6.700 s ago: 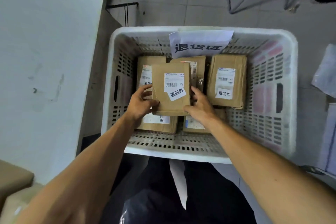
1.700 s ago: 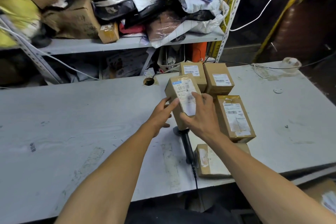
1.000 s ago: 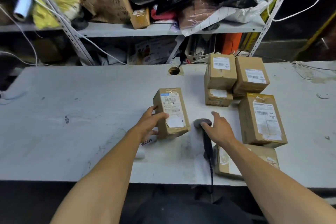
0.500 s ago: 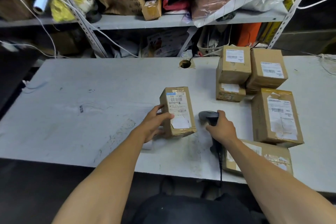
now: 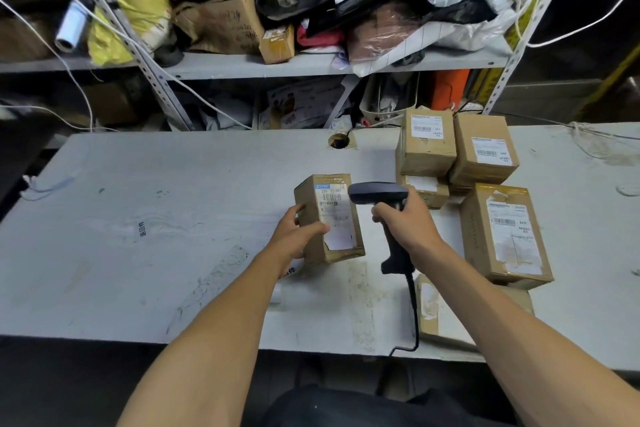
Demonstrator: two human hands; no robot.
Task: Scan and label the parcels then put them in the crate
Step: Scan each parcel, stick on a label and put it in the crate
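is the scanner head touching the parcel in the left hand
Cannot tell. In the head view the scanner head overlaps the right edge of the parcel the left hand grips; no gap or contact shows.

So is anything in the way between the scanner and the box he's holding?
Nothing visible. The right hand holds the scanner with its head right beside the box, next to the barcode label, with nothing between them. The left hand grips the box's left side, away from the label.
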